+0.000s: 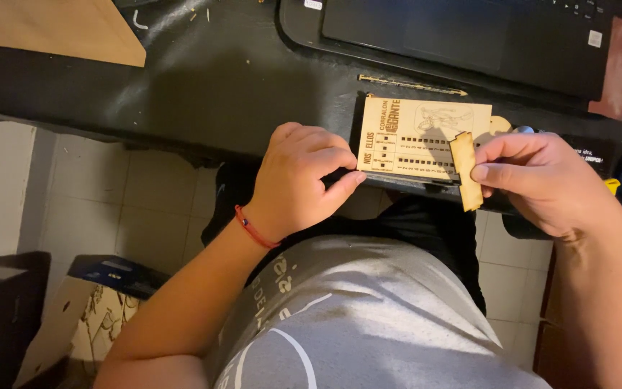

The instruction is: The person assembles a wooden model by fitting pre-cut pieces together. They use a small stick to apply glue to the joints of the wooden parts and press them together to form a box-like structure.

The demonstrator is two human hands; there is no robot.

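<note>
The left hand (300, 180) covers the near left corner of the wooden board (419, 137), and what its curled fingers pinch cannot be told. The laptop (462, 36) and plywood sheet (52, 29) are cut off by the top edge. The right hand (541, 180) hides part of the wooden strip (465, 169).
</note>
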